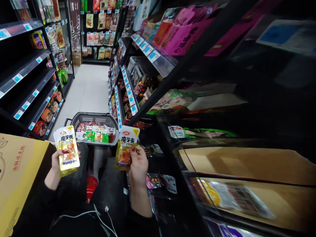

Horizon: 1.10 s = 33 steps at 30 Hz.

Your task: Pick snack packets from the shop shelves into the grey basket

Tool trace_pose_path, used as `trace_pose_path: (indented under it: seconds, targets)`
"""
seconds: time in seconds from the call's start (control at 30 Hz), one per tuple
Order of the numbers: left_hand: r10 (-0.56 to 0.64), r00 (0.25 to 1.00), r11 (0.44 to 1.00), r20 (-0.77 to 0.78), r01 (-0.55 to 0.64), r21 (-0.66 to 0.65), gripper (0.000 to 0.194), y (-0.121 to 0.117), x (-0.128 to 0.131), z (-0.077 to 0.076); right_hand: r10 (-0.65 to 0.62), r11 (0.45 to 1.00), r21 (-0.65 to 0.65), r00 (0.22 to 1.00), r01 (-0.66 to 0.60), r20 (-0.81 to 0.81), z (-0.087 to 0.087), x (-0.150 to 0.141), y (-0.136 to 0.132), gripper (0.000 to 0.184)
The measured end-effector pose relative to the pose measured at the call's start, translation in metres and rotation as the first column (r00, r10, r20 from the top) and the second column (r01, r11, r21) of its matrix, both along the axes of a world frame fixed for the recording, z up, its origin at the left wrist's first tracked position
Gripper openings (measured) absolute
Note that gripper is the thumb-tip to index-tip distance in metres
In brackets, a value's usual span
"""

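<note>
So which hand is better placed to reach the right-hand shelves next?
Probably the right hand: though holding a packet, it's beside those shelves; the left hand, holding stacked packets, is farther.

- I see a large yellow-and-tan cardboard carton close on the left.
- A bright pink cardboard display box stands at the front edge of the black upper right shelf.
- Packs with round food pictures line the black lowest left shelf's front edge.
- I make out a small brown cardboard box at the pale floor's far left corner.
</note>
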State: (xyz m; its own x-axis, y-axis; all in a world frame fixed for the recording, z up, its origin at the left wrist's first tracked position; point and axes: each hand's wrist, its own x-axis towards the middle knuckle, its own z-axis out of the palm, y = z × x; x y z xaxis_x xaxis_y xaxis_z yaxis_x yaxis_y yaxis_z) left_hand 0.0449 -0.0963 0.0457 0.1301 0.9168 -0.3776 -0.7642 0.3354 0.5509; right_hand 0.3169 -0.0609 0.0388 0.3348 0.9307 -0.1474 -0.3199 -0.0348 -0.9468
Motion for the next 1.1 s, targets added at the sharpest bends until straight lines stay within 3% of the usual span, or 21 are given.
trace_pose_path:
  seconds: [0.1,0.2,0.37,0.43,0.5,0.63,0.73,0.83,0.93,1.1]
  targets:
    - [-0.004,1.0,1.0,-0.008,0.004,-0.012,0.067,-0.003,0.0,0.0,-0.075,0.979,-0.158,0.945,0.131,0.319,-0.043,0.016,0.008,0.049]
    - [-0.021,1.0,0.999,-0.014,0.021,-0.04,0.068,-0.004,0.003,0.004,-0.026,0.971,-0.199,0.893,0.129,0.45,-0.074,0.016,0.034,0.045]
    - [-0.041,0.999,0.998,0.004,0.041,-0.057,0.064,-0.007,0.015,0.011,0.026,0.966,-0.225,0.823,0.125,0.568,-0.089,0.002,0.105,0.022]
    - [-0.045,0.998,0.998,0.034,0.046,-0.035,0.062,-0.01,0.018,0.01,0.051,0.961,-0.253,0.822,0.115,0.567,-0.092,0.001,0.12,0.018]
    - [-0.035,0.997,0.999,0.064,0.036,-0.016,0.062,-0.013,0.019,0.007,0.133,0.96,-0.279,0.836,0.025,0.532,-0.093,0.001,0.119,0.019]
    - [-0.067,0.993,0.996,0.102,0.072,-0.045,0.057,-0.014,0.023,-0.003,0.337,0.937,-0.234,0.852,-0.26,0.402,-0.074,-0.014,0.082,0.028]
    - [-0.101,0.991,0.986,0.091,0.112,-0.127,0.045,-0.011,0.032,-0.008,0.456,0.886,-0.07,0.83,-0.459,0.322,-0.036,-0.034,0.04,0.039]
    - [-0.07,0.997,0.977,0.044,0.078,-0.2,0.033,-0.006,0.046,-0.008,0.524,0.822,0.006,0.759,-0.57,0.387,0.002,-0.052,0.005,0.035]
    - [-0.069,0.997,0.969,0.016,0.071,-0.237,0.021,-0.003,0.06,-0.002,0.496,0.839,-0.016,0.752,-0.544,0.434,0.019,-0.065,-0.014,0.03]
    - [-0.077,0.995,0.992,-0.057,0.07,-0.101,0.034,-0.003,0.08,0.008,0.292,0.941,0.036,0.863,-0.336,0.412,0.017,-0.069,-0.013,0.028]
